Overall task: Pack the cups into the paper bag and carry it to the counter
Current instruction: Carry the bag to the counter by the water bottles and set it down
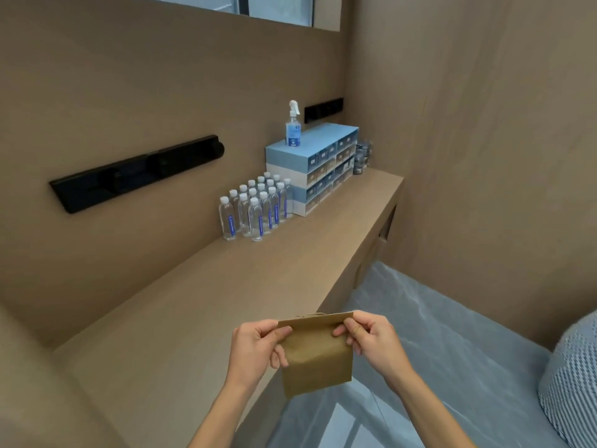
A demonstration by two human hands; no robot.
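A small brown paper bag (315, 357) hangs flat and folded in front of me, just past the near edge of the counter (226, 295). My left hand (258, 347) pinches its upper left corner and my right hand (368, 337) pinches its upper right corner. A thin twine handle shows at the bag's top edge. At the far right end of the counter stands a stack of clear cups (361, 156), partly hidden behind blue boxes.
Several small water bottles (255, 208) stand in rows by the wall. Stacked blue and white boxes (318, 166) carry a spray bottle (293, 126). A black rail (135, 173) juts from the wall. A patterned cushion (571, 383) lies right, over a shiny grey floor (420, 334).
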